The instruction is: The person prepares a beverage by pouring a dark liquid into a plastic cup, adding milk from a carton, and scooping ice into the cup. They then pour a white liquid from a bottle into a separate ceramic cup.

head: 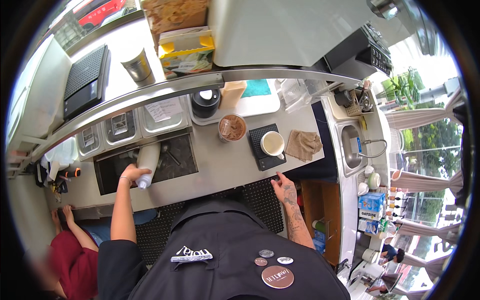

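My left hand is closed around the neck end of a white squeeze bottle, which lies tilted over the dark recessed well in the counter. My right hand is at the counter's front edge, fingers apart, holding nothing. Just beyond it a white mug with a pale content stands on a black scale. A cup of iced brown drink stands left of the scale, and a crumpled brown cloth lies to its right.
Lidded containers line the back left, beside a white tray holding a black canister. A metal shelf edge crosses above. A sink is at the right. Another person in a red top is at the lower left.
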Motion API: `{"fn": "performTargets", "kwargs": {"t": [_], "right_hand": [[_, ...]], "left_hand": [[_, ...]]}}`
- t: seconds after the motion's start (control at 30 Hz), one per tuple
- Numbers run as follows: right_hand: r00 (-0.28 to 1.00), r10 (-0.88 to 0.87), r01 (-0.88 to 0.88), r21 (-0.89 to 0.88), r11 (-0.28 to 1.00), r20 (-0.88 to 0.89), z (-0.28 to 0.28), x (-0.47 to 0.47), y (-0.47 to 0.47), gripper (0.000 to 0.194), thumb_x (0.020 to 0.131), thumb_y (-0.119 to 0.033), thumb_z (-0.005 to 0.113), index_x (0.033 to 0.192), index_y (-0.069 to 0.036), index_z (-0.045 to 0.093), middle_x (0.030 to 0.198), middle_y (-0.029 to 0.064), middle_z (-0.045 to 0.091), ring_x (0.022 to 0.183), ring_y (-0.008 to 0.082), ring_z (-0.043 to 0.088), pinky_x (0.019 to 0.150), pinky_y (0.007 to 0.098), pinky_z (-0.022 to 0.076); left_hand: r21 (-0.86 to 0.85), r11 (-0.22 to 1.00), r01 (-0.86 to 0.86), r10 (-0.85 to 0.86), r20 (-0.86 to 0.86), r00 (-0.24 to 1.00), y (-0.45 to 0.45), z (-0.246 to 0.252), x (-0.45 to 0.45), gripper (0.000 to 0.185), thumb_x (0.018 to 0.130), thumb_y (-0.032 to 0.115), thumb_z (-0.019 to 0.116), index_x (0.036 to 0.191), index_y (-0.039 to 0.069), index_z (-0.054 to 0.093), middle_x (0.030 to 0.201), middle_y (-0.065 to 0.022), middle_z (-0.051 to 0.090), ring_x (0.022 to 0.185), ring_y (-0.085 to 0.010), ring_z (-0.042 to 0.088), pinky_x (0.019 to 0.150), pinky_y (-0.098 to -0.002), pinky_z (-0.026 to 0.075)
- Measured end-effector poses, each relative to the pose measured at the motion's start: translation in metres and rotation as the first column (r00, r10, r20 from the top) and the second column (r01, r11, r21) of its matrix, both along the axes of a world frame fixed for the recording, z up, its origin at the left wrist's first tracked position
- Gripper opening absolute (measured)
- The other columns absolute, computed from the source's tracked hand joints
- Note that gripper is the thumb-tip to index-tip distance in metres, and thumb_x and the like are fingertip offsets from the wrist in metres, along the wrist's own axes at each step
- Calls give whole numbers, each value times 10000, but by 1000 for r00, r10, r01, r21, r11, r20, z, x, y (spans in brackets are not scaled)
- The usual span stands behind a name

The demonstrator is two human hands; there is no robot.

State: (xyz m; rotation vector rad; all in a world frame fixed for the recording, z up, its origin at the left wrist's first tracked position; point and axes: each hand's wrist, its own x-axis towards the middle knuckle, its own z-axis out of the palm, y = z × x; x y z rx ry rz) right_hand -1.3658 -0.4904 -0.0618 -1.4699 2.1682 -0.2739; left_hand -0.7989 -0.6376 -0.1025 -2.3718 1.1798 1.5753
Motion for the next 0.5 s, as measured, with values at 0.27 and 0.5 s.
{"fn": "performTargets", "kwargs": {"t": [0.27,0.5], "right_hand": [[951,129,-112,76,991,-281,-43,-53,-16,671,922,-523,636,1508,-257,447,921,68,644,832,258,660,747,411,533],[875,-147,164,3,986,461,-4,-18,6,492,913,-265,741,1344,-71,602,767,35,659,697,113,615,681,279,506]], "left_hand": [[172,958,228,-175,-280,944,-17,78,49,422,816,184,782,1130,-76,672,967,-108,711,769,-159,675,690,-311,548],[-16,999,-42,26,-547,837,86,186,17,651,758,190,808,1300,-88,577,1161,-109,685,1034,-191,648,946,-327,501]]}}
